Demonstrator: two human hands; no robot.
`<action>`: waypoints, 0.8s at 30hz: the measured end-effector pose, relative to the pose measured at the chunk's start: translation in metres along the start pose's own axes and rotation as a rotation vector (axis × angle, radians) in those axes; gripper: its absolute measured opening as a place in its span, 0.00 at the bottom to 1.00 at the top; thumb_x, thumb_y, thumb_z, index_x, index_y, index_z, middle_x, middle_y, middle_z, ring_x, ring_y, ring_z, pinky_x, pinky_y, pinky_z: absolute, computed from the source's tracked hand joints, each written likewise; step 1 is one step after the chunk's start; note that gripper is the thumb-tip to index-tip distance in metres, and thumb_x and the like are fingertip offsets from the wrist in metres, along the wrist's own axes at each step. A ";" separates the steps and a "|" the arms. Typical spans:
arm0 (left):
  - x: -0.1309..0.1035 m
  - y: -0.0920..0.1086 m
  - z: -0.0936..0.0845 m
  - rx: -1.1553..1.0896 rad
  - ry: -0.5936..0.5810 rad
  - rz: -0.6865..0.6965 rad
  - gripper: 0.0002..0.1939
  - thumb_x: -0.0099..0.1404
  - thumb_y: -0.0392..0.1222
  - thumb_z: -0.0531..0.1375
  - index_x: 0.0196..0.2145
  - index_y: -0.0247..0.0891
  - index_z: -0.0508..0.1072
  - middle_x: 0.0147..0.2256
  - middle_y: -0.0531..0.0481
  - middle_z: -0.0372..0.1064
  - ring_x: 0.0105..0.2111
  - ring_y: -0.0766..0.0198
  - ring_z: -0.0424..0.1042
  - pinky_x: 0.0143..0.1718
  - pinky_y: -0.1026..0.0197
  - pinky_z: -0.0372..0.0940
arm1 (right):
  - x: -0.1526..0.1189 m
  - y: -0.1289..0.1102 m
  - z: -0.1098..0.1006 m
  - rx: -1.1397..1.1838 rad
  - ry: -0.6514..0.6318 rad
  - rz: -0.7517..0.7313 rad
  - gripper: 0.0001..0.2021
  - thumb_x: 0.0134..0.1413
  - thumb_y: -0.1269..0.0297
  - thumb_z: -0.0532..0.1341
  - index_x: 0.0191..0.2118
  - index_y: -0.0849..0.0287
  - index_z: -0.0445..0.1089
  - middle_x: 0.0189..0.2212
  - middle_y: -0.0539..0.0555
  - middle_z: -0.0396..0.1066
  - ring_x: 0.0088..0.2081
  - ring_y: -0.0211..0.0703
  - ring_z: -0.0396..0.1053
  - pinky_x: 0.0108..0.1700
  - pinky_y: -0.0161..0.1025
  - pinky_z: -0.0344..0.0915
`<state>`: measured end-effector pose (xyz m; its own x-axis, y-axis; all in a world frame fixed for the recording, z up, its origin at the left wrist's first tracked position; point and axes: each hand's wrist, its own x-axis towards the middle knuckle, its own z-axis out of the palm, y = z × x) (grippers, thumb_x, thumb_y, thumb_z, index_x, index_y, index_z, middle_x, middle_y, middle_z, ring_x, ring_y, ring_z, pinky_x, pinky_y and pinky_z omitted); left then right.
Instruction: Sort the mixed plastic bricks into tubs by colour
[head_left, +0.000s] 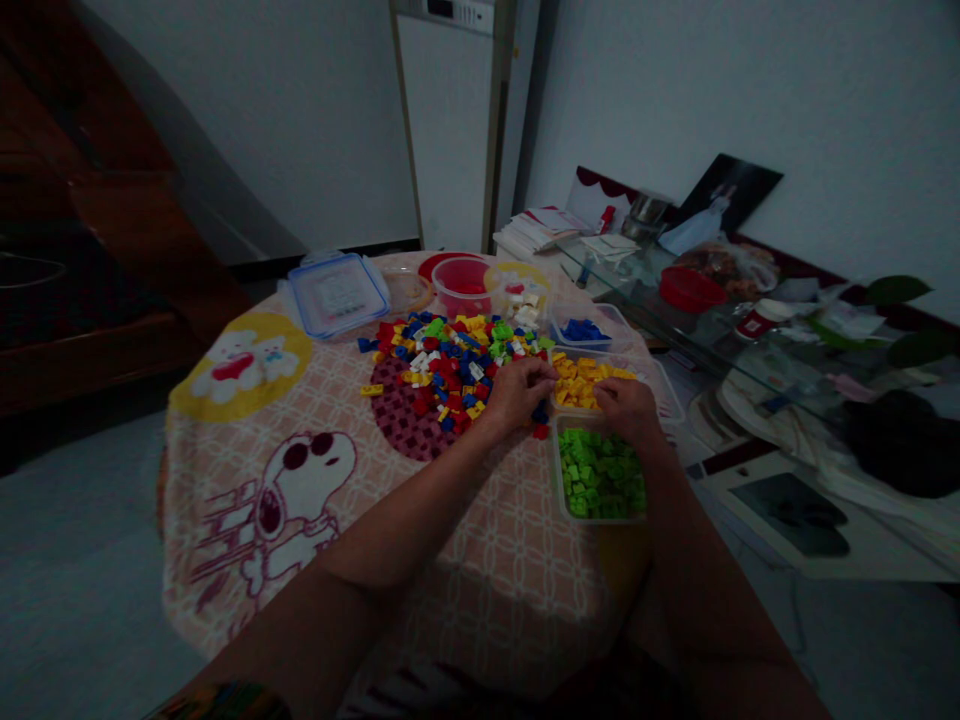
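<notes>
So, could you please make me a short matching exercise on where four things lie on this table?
Things
1. Box of green bricks
2. Mixed-colour pile
3. Blue-edged lid
4. Box of blue bricks

Places
A. Left of the pink bowl
B. Just beyond the boxed yellow bricks
C. Nearest the person
D. Loose around the middle

Right pairs: 1-C, 2-D, 3-A, 4-B.

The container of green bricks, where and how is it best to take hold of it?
Probably pinch its rim at the near left corner, coming from the near left: that corner stands free, while the right forearm covers the right side and green bricks fill the inside.
</notes>
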<state>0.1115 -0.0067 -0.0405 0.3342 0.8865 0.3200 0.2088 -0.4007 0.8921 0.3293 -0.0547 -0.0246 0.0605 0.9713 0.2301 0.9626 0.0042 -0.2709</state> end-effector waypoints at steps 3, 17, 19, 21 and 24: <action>-0.003 0.001 0.008 -0.034 -0.042 0.071 0.10 0.65 0.32 0.62 0.43 0.35 0.80 0.42 0.45 0.81 0.40 0.62 0.79 0.44 0.61 0.72 | 0.000 0.001 0.001 0.000 0.010 -0.011 0.15 0.62 0.63 0.57 0.35 0.59 0.82 0.35 0.59 0.82 0.38 0.48 0.74 0.40 0.40 0.61; 0.013 0.018 -0.075 0.898 -0.336 -0.077 0.13 0.66 0.36 0.60 0.44 0.41 0.84 0.43 0.45 0.81 0.47 0.54 0.78 0.48 0.59 0.69 | 0.001 0.002 0.000 -0.015 -0.016 0.011 0.14 0.62 0.65 0.57 0.35 0.58 0.82 0.36 0.59 0.82 0.38 0.48 0.74 0.41 0.40 0.62; 0.012 0.018 -0.077 0.934 -0.380 -0.103 0.14 0.65 0.36 0.61 0.44 0.43 0.84 0.44 0.45 0.81 0.47 0.54 0.78 0.47 0.60 0.69 | 0.001 0.001 -0.001 -0.016 -0.020 0.012 0.14 0.62 0.65 0.57 0.35 0.58 0.82 0.36 0.59 0.82 0.39 0.48 0.75 0.41 0.40 0.62; 0.011 0.016 -0.076 0.950 -0.397 -0.119 0.13 0.64 0.37 0.62 0.43 0.42 0.84 0.44 0.45 0.81 0.46 0.54 0.78 0.46 0.60 0.70 | 0.001 0.001 -0.001 -0.017 -0.020 0.010 0.15 0.62 0.65 0.57 0.34 0.58 0.82 0.36 0.59 0.82 0.39 0.49 0.75 0.41 0.40 0.62; 0.010 0.012 -0.073 0.947 -0.356 -0.127 0.11 0.63 0.37 0.63 0.41 0.41 0.85 0.41 0.43 0.81 0.44 0.51 0.79 0.44 0.59 0.71 | 0.000 0.001 0.000 -0.009 -0.006 0.002 0.15 0.62 0.64 0.57 0.33 0.58 0.82 0.35 0.59 0.82 0.38 0.48 0.75 0.40 0.40 0.62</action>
<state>0.0500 0.0142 -0.0028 0.4805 0.8769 -0.0107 0.8517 -0.4637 0.2442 0.3302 -0.0546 -0.0243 0.0605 0.9727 0.2241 0.9647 0.0007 -0.2633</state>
